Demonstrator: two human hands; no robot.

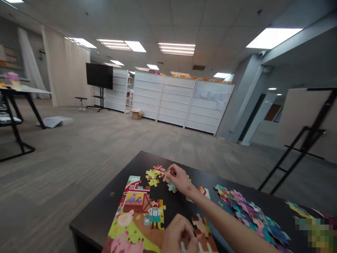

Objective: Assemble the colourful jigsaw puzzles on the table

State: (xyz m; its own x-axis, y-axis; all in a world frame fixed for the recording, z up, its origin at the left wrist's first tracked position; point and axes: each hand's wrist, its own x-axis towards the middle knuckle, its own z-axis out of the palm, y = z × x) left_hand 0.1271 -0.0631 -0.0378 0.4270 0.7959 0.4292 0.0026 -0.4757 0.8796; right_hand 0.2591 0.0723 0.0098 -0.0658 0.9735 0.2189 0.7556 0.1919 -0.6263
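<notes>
A partly joined farm jigsaw puzzle (137, 221), showing a barn, a farmer and animals, lies on the dark table. My right hand (180, 180) reaches to the small heap of loose puzzle pieces (153, 176) beyond it, fingertips pinched on a piece at its right side. Close to me, my left hand (179, 233) is curled over the puzzle's right edge. A pale sliver shows between its fingers, too little to name. Brown puzzle pieces (201, 226) lie just right of my left hand, partly covered.
A larger pile of purple and teal puzzle pieces (252, 218) spreads along the right of the dark table (102, 211). More pieces (297, 209) lie at far right. Beyond are a carpeted floor, white shelving (173, 98), a screen on a stand (99, 75) and a board stand (302, 140).
</notes>
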